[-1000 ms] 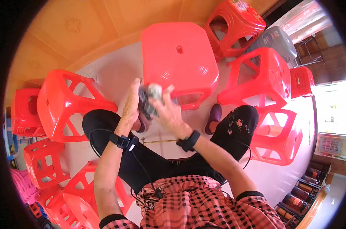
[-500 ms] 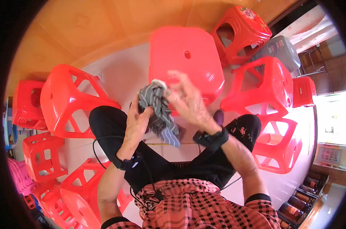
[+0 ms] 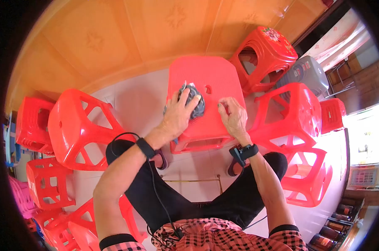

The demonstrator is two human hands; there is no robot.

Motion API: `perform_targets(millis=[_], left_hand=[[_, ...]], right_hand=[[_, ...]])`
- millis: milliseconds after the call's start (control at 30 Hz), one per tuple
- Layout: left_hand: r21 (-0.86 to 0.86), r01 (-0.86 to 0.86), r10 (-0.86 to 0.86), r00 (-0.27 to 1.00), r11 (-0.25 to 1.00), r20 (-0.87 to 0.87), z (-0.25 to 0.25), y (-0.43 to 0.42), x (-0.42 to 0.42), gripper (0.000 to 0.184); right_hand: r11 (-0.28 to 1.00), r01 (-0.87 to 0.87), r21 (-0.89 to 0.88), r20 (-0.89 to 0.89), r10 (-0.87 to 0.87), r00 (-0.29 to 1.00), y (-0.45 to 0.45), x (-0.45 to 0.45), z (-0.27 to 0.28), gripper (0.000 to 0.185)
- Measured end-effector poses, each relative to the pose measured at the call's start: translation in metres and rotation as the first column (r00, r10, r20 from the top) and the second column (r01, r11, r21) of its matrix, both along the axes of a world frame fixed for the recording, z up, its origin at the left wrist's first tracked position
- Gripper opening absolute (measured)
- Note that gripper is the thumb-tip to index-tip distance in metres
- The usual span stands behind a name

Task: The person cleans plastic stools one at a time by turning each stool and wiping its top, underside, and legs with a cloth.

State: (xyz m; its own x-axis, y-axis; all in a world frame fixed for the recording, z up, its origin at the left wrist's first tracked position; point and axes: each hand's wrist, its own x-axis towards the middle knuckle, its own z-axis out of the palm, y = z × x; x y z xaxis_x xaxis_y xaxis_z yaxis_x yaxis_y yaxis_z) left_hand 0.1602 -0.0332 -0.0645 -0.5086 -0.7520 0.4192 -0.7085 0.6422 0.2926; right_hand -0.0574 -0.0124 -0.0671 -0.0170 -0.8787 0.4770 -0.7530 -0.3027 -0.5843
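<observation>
A red plastic stool [image 3: 212,69] stands in front of me, with a ribbed top and a small hole in it. My left hand [image 3: 179,111] presses a crumpled dark grey striped cloth [image 3: 198,109] onto the left part of the seat, fingers wrapped over it. At the seat's right edge is my right hand [image 3: 234,117], its fingers loosely curled in and no object visible in them. Whether it touches the stool I cannot tell.
Red stools stand on both sides, one at left [image 3: 66,125] and one at right [image 3: 300,111]. A flowered red stool [image 3: 277,42] and a grey stool [image 3: 308,75] are at back right. An orange panelled wall [image 3: 135,37] rises behind. A thin cable hangs by my left arm.
The cloth, held up before the stool earlier, is now down on the seat under my left hand. My right hand has moved away from the cloth to the right, its fingers curling.
</observation>
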Motion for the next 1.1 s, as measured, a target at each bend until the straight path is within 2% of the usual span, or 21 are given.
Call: perform_targets(millis=[33, 67, 133, 233, 300, 333, 400, 433, 500, 533, 567, 633, 700, 767, 900, 933, 967, 1100], left_hand=[[0.0, 0.066, -0.066, 0.998, 0.998, -0.004, -0.001, -0.018, 0.003, 0.069], [0.054, 0.057, -0.056, 0.998, 0.997, -0.021, -0.001, -0.038, 0.004, 0.066], [-0.063, 0.011, -0.02, 0.991, 0.998, -0.131, -0.014, -0.083, 0.005, 0.052], [-0.134, 0.0, -0.016, 0.993, 0.991, -0.114, -0.022, -0.147, 0.0, 0.051], [-0.028, -0.137, 0.128, 0.972, 0.99, -0.199, -0.025, -0.184, -0.004, 0.048], [-0.03, -0.126, 0.117, 0.972, 0.992, -0.202, -0.028, -0.193, -0.005, 0.048], [0.207, -0.358, 0.405, 0.875, 0.911, -0.267, -0.035, -0.206, -0.01, 0.042], [0.205, -0.344, 0.39, 0.881, 0.916, -0.266, -0.038, -0.205, -0.009, 0.042], [0.01, -0.266, 0.251, 0.892, 0.964, -0.376, -0.038, -0.19, -0.003, 0.038], [0.088, -0.254, 0.268, 0.877, 0.963, -0.399, -0.034, -0.18, -0.003, 0.04], [0.082, -0.246, 0.258, 0.883, 0.966, -0.391, -0.03, -0.165, 0.0, 0.04], [-0.123, -0.074, 0.035, 0.955, 0.99, -0.294, -0.026, -0.13, 0.006, 0.048], [-0.033, 0.004, -0.01, 0.981, 0.999, -0.193, -0.02, -0.087, 0.005, 0.055], [0.048, 0.071, -0.064, 0.987, 0.996, -0.147, -0.007, -0.038, 0.002, 0.055], [0.136, 0.28, -0.265, 0.957, 0.95, -0.115, -0.005, 0.029, -0.008, 0.056], [0.165, 0.355, -0.341, 0.934, 0.92, -0.109, -0.005, 0.038, -0.013, 0.058], [0.164, 0.354, -0.341, 0.934, 0.921, -0.105, 0.0, 0.043, -0.019, 0.058], [0.152, 0.447, -0.451, 0.893, 0.881, -0.012, 0.007, 0.021, -0.031, 0.065]], right_hand=[[1.0, -0.002, 0.009, -0.01, 0.002, 1.0, 0.001, 0.0, 0.001, 0.011], [1.0, -0.004, 0.018, -0.022, 0.004, 1.0, 0.001, 0.001, 0.003, 0.012], [0.999, -0.001, 0.034, -0.008, 0.002, 1.0, 0.001, 0.002, 0.002, 0.012], [0.997, 0.007, 0.07, -0.003, -0.007, 1.0, 0.002, 0.002, 0.006, 0.012], [0.996, 0.017, 0.086, -0.006, -0.017, 1.0, 0.002, 0.003, 0.005, 0.012], [0.997, 0.015, 0.076, 0.002, -0.015, 1.0, 0.002, 0.003, 0.005, 0.011], [0.998, 0.03, 0.059, 0.011, -0.031, 0.999, 0.001, 0.002, 0.005, 0.011], [0.997, 0.027, 0.071, 0.027, -0.029, 0.999, 0.002, 0.001, 0.004, 0.011], [0.996, 0.029, 0.078, 0.057, -0.034, 0.998, 0.002, 0.001, 0.004, 0.01], [0.997, 0.029, 0.065, 0.087, -0.035, 0.996, 0.001, 0.001, 0.004, 0.01], [0.998, 0.029, 0.054, 0.116, -0.035, 0.993, 0.001, 0.001, 0.004, 0.01], [0.999, 0.039, 0.037, 0.165, -0.044, 0.985, 0.001, 0.001, 0.003, 0.01], [0.999, 0.048, 0.02, 0.211, -0.051, 0.976, 0.002, -0.003, 0.001, 0.009], [0.998, 0.066, -0.002, 0.406, -0.059, 0.912, 0.0, -0.004, -0.003, 0.009], [0.987, 0.144, -0.073, 0.535, -0.083, 0.841, 0.001, -0.013, -0.012, 0.015], [0.989, 0.135, -0.063, 0.632, -0.065, 0.772, 0.0, -0.015, -0.015, 0.018], [0.991, 0.125, -0.053, 0.72, -0.048, 0.692, 0.0, -0.016, -0.015, 0.021], [0.991, 0.126, -0.048, 0.738, -0.05, 0.673, 0.002, -0.016, -0.016, 0.022]])
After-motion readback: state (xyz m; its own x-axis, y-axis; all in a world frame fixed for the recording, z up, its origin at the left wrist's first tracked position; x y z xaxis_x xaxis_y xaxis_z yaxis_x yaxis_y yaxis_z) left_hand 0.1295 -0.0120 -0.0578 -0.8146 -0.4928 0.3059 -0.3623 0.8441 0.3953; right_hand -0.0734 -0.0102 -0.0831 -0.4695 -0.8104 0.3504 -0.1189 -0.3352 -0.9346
